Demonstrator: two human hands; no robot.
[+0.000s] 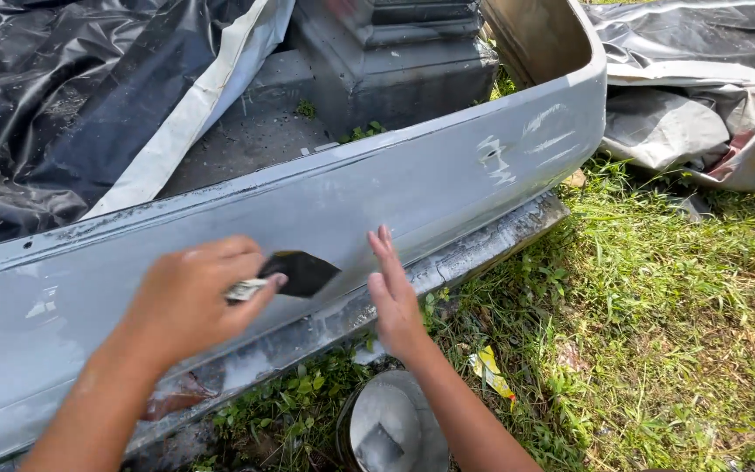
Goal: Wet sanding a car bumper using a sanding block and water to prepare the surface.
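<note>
Sandpaper is pinched in my left hand against the grey bumper, while my right hand, open and flat, steadies it.

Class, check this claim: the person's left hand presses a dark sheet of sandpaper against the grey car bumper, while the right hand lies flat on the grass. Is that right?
Not quite. The head view shows the right hand flat against the grey car bumper, not on the grass. The rest holds: the left hand presses a dark sheet of sandpaper against the bumper.
</note>
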